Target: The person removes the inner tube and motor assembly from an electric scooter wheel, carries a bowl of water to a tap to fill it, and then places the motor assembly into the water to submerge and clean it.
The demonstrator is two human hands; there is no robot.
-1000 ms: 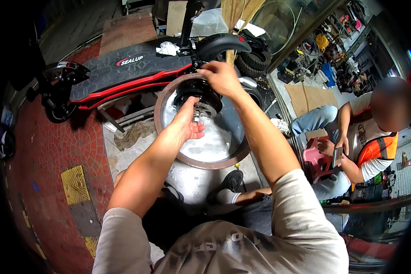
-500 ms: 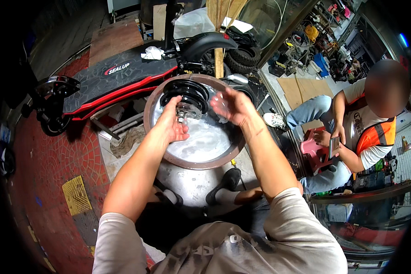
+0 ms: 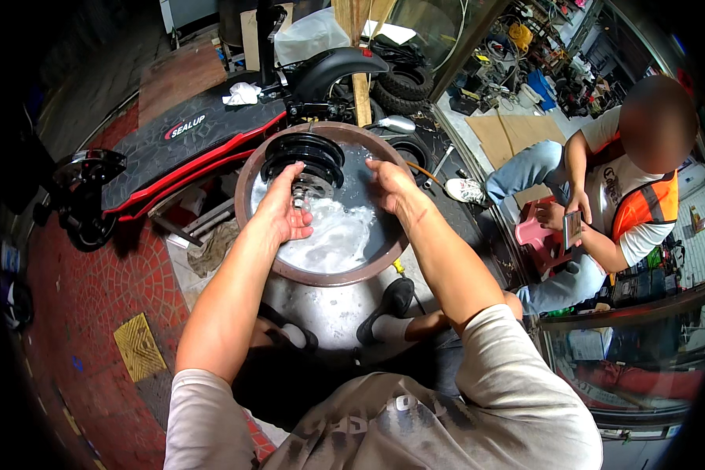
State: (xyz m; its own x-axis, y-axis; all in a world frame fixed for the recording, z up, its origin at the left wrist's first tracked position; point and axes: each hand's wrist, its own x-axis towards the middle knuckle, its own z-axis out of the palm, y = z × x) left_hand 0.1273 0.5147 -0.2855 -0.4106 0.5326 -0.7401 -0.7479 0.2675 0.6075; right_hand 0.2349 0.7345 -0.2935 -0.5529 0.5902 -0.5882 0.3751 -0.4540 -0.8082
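A black wheel (image 3: pixel 301 166) is held upright in the foamy water of a round basin (image 3: pixel 321 274), at its far left side. The left hand (image 3: pixel 283 210) is laid open against it; the right hand (image 3: pixel 390 184) hovers open just beside. Washing seems under way, unfinished. A red-and-black scooter (image 3: pixel 180 145) lies beyond, and a seated person (image 3: pixel 603 204) is at the right.
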